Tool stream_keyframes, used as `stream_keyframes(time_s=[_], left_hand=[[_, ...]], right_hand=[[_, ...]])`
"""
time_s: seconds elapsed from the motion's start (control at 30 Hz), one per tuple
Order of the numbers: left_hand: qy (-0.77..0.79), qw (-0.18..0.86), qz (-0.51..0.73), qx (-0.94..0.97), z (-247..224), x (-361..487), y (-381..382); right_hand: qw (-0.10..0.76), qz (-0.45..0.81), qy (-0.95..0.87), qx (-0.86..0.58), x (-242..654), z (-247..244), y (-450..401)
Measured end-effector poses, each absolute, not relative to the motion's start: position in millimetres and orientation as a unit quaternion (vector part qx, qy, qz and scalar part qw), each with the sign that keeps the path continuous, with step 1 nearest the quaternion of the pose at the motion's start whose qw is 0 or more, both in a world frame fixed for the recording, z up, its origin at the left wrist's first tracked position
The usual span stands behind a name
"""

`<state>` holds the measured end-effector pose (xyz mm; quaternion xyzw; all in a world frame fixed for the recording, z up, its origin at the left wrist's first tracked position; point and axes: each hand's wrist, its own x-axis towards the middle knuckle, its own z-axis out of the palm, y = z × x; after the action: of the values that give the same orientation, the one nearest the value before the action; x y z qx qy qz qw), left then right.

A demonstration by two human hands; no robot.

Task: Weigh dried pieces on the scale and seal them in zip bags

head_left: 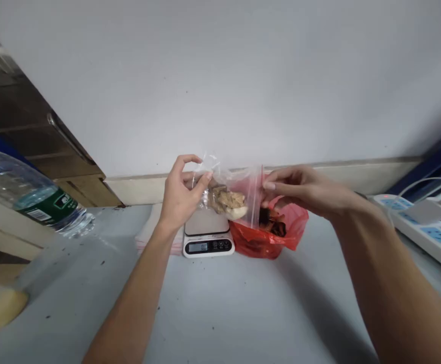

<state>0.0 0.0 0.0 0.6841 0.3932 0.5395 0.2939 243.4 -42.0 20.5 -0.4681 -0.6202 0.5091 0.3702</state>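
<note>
One clear bag [252, 194] pinched by left hand [182, 192], right hand [299, 188]; one scale [209, 246], one red bag [256, 245].

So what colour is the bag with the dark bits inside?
The bag is red, seen best in the head view.

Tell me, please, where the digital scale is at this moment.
In the head view, the digital scale stands on the table near the centre, just left of the red bag.
</note>
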Motion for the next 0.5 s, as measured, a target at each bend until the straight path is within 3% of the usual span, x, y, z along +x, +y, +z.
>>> stream_keyframes(time_s=[0.17, 0.33, 0.5], left_hand=[[0.399, 0.309, 0.521, 0.688, -0.7, -2.9, -4.0], [0.444, 0.296, 0.528, 0.66, -2.5, -16.3, 5.7], [0.464, 0.133, 0.488, 0.727, -7.8, -13.6, 6.9]], right_hand=[[0.33, 0.488, -0.651, -0.478, 233.2, 20.4, -42.3], [0.361, 0.425, -0.646, -0.521, 232.7, 21.2, -39.9], [0.313, 0.478, -0.643, -0.51, 226.9, 16.5, -37.5]])
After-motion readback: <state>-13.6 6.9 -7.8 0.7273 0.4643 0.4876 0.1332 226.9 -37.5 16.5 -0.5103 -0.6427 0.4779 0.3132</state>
